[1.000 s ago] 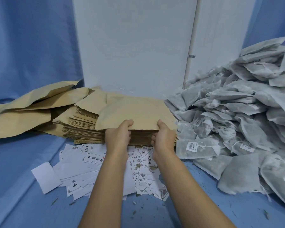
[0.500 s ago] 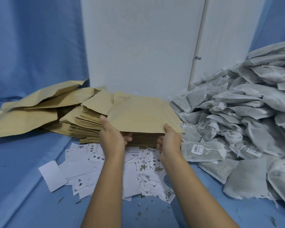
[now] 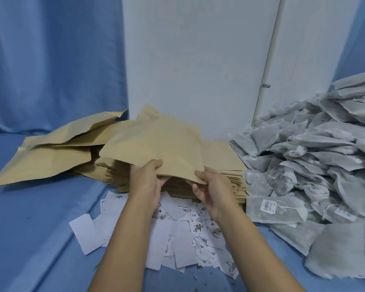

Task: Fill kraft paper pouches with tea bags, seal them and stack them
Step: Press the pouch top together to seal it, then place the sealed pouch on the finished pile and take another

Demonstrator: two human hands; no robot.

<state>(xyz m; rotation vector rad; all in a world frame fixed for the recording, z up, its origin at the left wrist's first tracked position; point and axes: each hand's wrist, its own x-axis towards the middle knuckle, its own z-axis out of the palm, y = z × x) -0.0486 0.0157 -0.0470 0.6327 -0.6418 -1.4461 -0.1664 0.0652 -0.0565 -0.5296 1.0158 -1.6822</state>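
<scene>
Head view, starting at the left: loose pouches [image 3: 51, 163] lie slumped on the blue cloth [image 3: 30, 218]. My left forearm reaches forward from the bottom edge. My left hand [image 3: 144, 184] pinches the near edge of the top pouch [image 3: 156, 142], thumb on top and fingers curled underneath. That pouch tilts, its near edge held clear of the stack [image 3: 223, 157] below. My right hand [image 3: 214, 192] grips the pouch's near right corner, thumb pressed on top, fingers bent below, palm turned inward. Both wrists hover over a scatter of white slips [image 3: 183, 245]. Tea bags [image 3: 316, 157] are heaped on the right, up against the stack.
</scene>
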